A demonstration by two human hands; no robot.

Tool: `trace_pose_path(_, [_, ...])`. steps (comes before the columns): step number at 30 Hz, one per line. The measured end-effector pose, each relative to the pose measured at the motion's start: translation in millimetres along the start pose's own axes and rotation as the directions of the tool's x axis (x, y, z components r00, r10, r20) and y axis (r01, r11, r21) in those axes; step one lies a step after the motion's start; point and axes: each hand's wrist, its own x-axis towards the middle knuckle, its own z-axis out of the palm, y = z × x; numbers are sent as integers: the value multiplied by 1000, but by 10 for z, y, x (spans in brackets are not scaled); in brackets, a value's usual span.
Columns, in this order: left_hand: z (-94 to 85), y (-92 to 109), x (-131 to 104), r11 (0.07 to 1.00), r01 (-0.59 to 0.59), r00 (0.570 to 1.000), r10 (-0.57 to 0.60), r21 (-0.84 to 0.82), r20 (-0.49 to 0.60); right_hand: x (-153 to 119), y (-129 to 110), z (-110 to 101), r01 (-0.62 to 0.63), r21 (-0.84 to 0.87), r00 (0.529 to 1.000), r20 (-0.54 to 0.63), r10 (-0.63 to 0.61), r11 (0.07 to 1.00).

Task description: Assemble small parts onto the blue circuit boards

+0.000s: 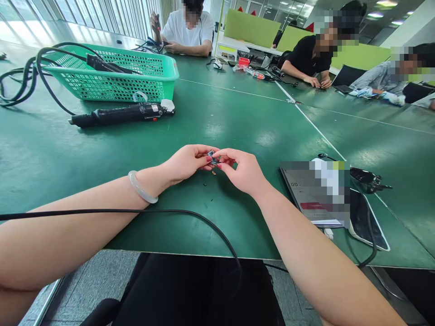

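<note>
The left hand (186, 164) is closing its thumb and fingers in a narrow pinch on a small, silvery and dark component with a bluish part (213, 157). The right hand (243, 170) is curling in from the other side, its fingertips touching the same component with only a slim opening between thumb and forefinger. The component is sitting between the two sets of fingertips, over the middle of the green-topped desk (217, 122). A tiny orange-brown scrap (214, 172) is lying just beneath the hands, with dark specks nearer the desk's edge.

A black cylindrical power tool with a pale end (118, 114) is lying beyond the left hand, in front of a mint-green perforated plastic basket (115, 74) that is holding another black tool. A black cable (176, 211) is crossing over the left forearm and drooping past the desk's edge, leaving the fingertips clear. To the right, a dark flat device with a partly blurred screen (314, 194) is resting beside the right forearm. Three people are sitting farther off around the desk.

The component is too small for its facing or long axis to be told.
</note>
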Motion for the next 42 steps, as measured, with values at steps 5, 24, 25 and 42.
trace_pose_path(5, [-7, -7, 7, 1000, 9, 1000, -9, 1, 7, 5, -7, -8, -9, -10, 1000, 17, 9, 1000])
trace_pose_path(24, [-53, 1, -10, 924, -82, 992, 111, 373, -56, 11, -3, -9, -40, 4, 999, 4, 40, 999])
trace_pose_path(25, [-62, 5, -16, 886, -102, 987, 146, 453, -64, 13, -4, -13, -43, -2, 999, 4, 43, 999])
trace_pose_path(42, [-60, 42, -21, 843, 10, 975, 111, 537, -192, 41, 84, -8, -134, -99, 991, 9, 136, 986])
